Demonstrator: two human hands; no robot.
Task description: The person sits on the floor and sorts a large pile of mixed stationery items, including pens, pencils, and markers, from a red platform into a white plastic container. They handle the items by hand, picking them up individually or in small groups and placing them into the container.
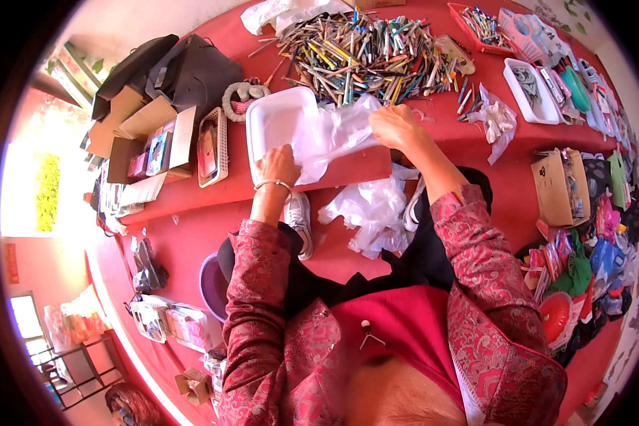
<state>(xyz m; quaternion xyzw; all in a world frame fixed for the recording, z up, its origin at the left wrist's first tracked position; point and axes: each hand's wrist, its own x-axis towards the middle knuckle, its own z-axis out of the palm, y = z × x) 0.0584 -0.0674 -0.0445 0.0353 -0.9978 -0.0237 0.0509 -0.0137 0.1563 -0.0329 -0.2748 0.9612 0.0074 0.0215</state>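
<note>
A clear plastic bag (pixel 334 138) is stretched between my two hands above the edge of the red-covered table. My left hand (pixel 278 165) is closed on the bag's left end, over the near part of a white plastic tray (pixel 257 117). My right hand (pixel 397 128) grips the bag's other end, higher and to the right. The fingertips of both hands are partly hidden. Beyond the bag lies a large heap of pens and pencils (pixel 362 53). Part of the tray is covered by the bag and my left hand.
Left stand an open cardboard box (pixel 153 149), a narrow basket (pixel 213 145) and black bags (pixel 192 67). Crumpled plastic bags (pixel 373 213) lie between my feet. On the right are a red basket of pens (pixel 483 28), a white tray (pixel 532 92) and a cardboard box (pixel 550 186).
</note>
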